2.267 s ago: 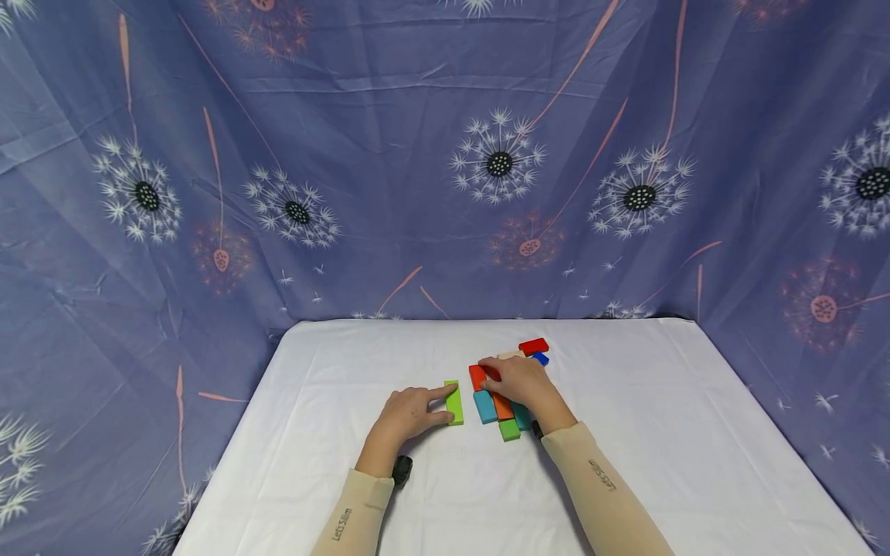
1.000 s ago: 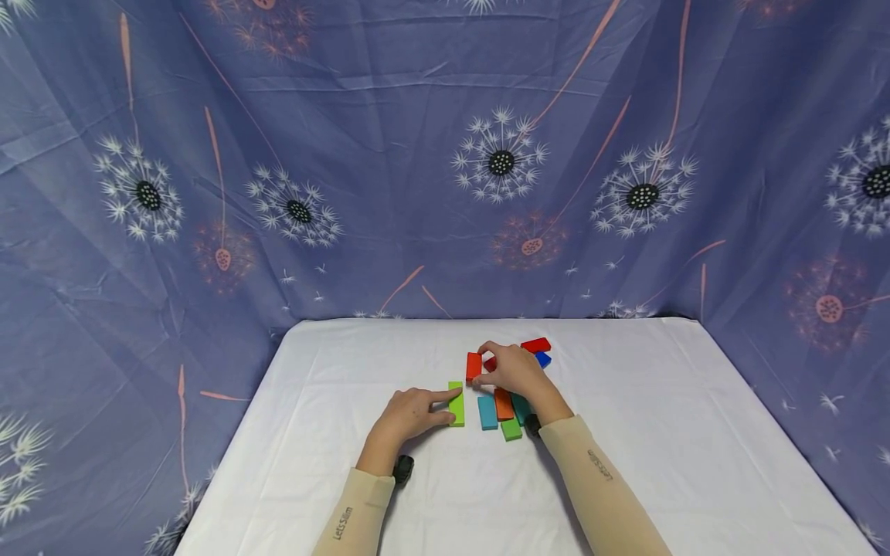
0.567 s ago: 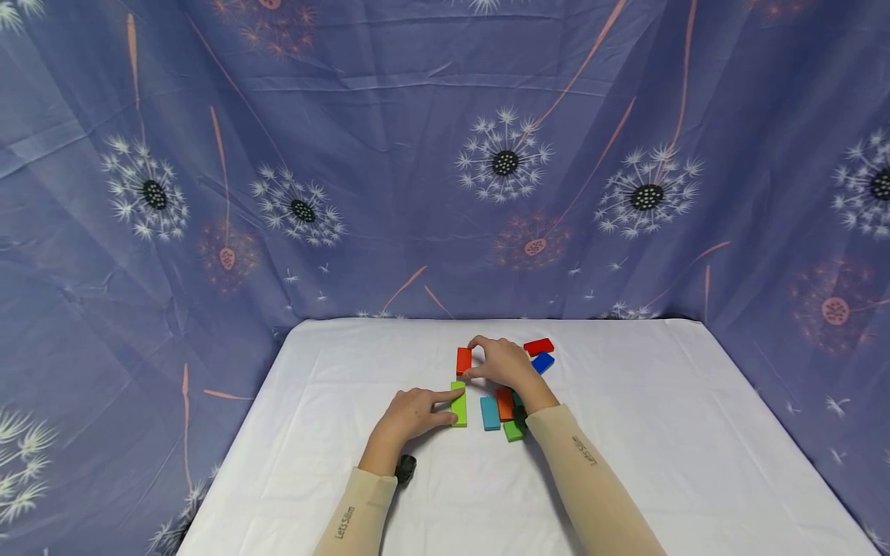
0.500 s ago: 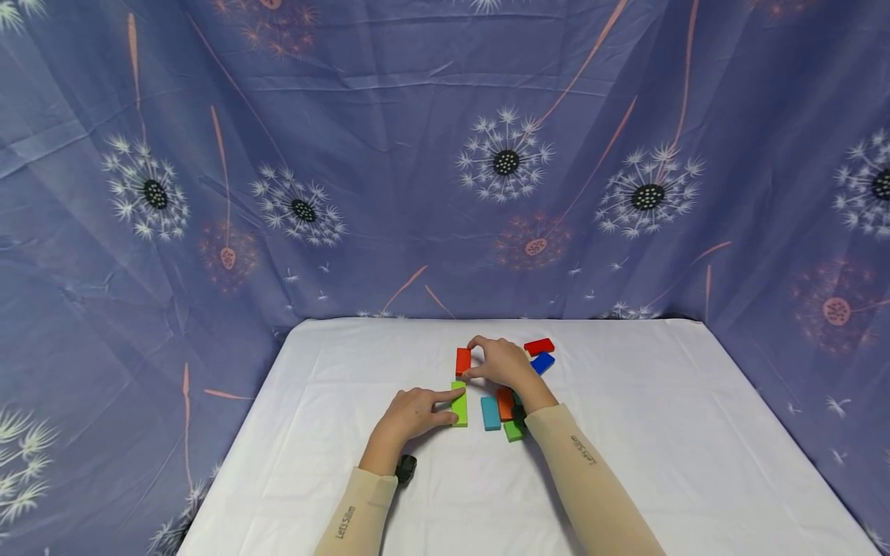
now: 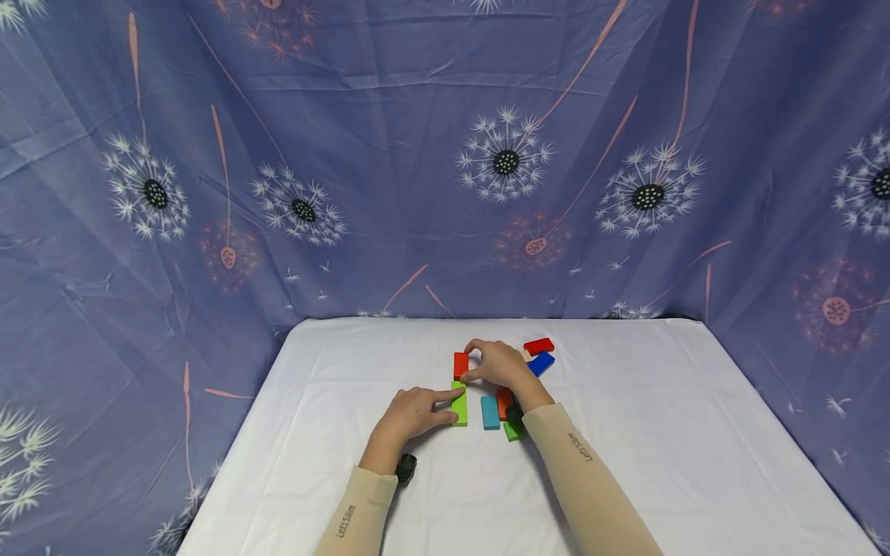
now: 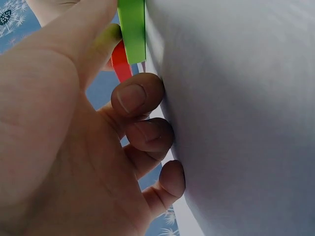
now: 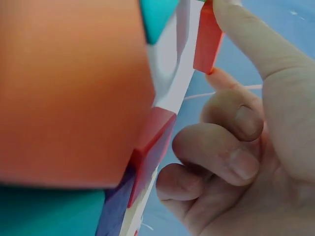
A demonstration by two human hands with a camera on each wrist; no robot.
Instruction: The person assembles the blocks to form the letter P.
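A lime green block [image 5: 459, 413] lies lengthwise on the white cloth. My left hand [image 5: 409, 411] holds it between thumb and index finger; the other fingers are loosely bent by the cloth in the left wrist view. Just past the block's far end is a red block [image 5: 460, 364], pinched at its two ends by the thumb and index finger of my right hand [image 5: 497, 364]. In the right wrist view this red block [image 7: 208, 42] stands out between those fingertips, the remaining fingers curled below. From the left, its red side [image 6: 119, 61] shows behind the green block [image 6: 132, 34].
Under and beside the right wrist lie a light blue block [image 5: 490, 414], an orange block [image 5: 504, 403] and a small green block [image 5: 513, 432]. Behind the right hand are a blue block [image 5: 542, 363] and another red block [image 5: 538, 347]. A patterned curtain [image 5: 389, 193] hangs behind the table.
My right hand has carried the red block out of the group, leftward, then slightly nearer to the lime green block's far end. The left hand stays on the lime green block.
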